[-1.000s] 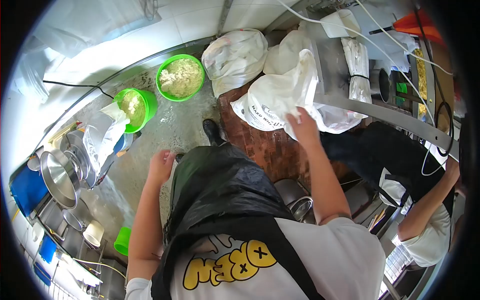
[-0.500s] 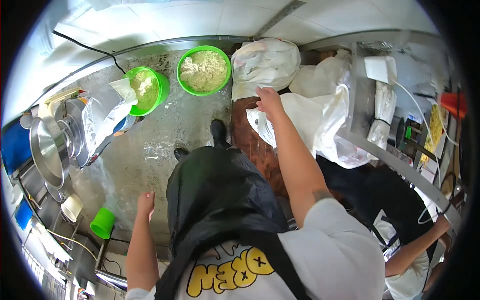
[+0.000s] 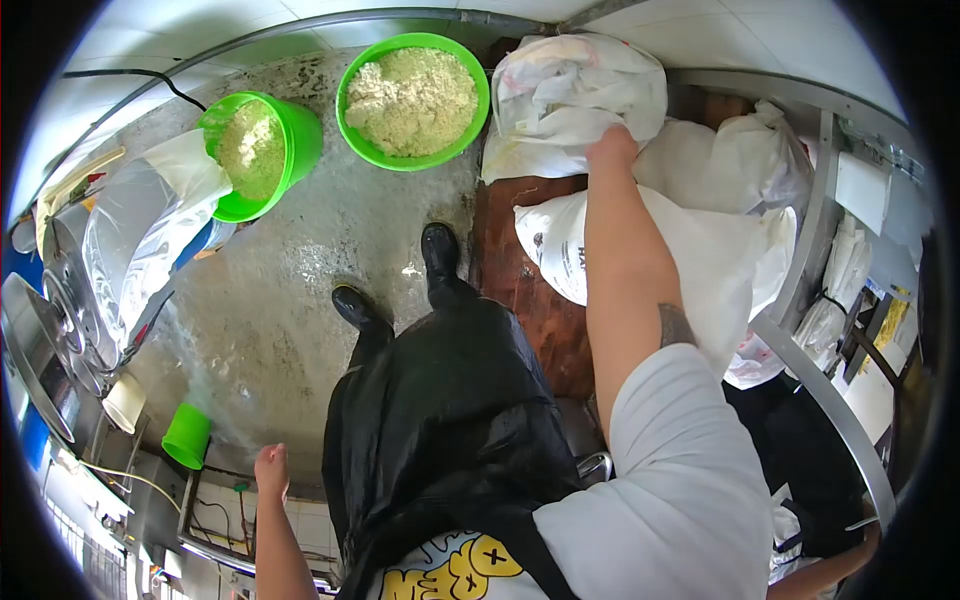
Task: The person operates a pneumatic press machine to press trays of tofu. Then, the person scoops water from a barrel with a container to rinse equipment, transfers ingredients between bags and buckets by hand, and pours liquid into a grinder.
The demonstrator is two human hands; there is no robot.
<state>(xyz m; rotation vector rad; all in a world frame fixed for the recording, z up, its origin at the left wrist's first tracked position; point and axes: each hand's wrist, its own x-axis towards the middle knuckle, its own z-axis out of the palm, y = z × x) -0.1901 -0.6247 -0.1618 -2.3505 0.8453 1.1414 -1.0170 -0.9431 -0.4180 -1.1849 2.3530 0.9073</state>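
Observation:
My right hand [image 3: 612,148] is stretched forward over the front of a knotted-looking white plastic bag [image 3: 575,85] at the back. Its fingers are hidden against the bag, and whether they grip the plastic I cannot tell. Below that forearm lies a full white sack [image 3: 690,250] with dark print, on a reddish-brown board [image 3: 520,270]. My left hand [image 3: 271,470] hangs low at my left side, its fingers curled in with nothing in them, above the wet floor.
Two green tubs hold a pale crumbly material, one round tub [image 3: 415,160] at the back and one tilted tub [image 3: 302,150] to its left. A small green bucket [image 3: 187,437] and steel pans [image 3: 45,360] are at left. Another person's arm [image 3: 830,570] shows lower right, past a metal rail [image 3: 830,385].
My right hand has moved from above the printed sack forward and right to the white plastic bag. The view has shifted; my left hand stays low at my side.

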